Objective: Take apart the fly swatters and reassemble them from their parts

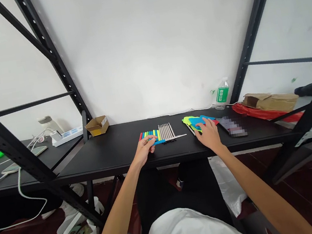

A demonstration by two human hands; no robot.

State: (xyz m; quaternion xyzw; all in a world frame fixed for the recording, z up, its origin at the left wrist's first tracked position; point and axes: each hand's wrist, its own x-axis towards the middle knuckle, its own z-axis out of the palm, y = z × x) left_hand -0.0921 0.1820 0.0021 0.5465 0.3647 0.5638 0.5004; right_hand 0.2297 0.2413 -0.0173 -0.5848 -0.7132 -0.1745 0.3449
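A row of pens with coloured grips and silver shafts lies on the black table. My left hand rests at the near end of the row, fingers curled round a blue-gripped pen that lies crosswise. My right hand lies flat, fingers spread, on a stack of blue, yellow and green flat pieces. A thin silver rod lies just left of that stack.
A phone lies right of my right hand. A water bottle stands at the back. A small cardboard box sits back left, a power strip beyond it. A brown package on red plastic lies right. Black rack struts frame both sides.
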